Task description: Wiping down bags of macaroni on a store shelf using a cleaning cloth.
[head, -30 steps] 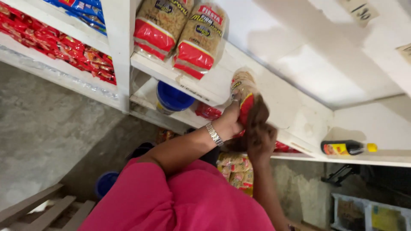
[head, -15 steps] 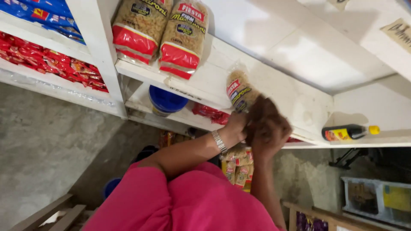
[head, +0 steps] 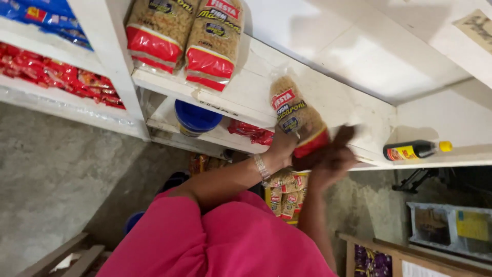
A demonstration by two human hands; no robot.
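A clear pasta bag (head: 294, 115) with a red bottom band stands tilted on the white shelf (head: 241, 100). My left hand (head: 282, 150), with a metal bracelet on its wrist, grips the bag's lower left side. My right hand (head: 330, 156) is blurred and sits against the bag's red lower end from the right. Two more pasta bags (head: 187, 36) of the same kind lie side by side further left on this shelf.
A dark sauce bottle (head: 415, 150) with a yellow cap lies on the shelf at the right. A blue tub (head: 197, 117) and red packets (head: 251, 132) sit on the shelf below. Several small pasta packs (head: 287, 197) fill a box under my hands. More red packets (head: 72, 82) line the left shelves.
Both hands have carried the pasta bag up onto the shelf and set it more upright. The view has shifted closer to the shelves.
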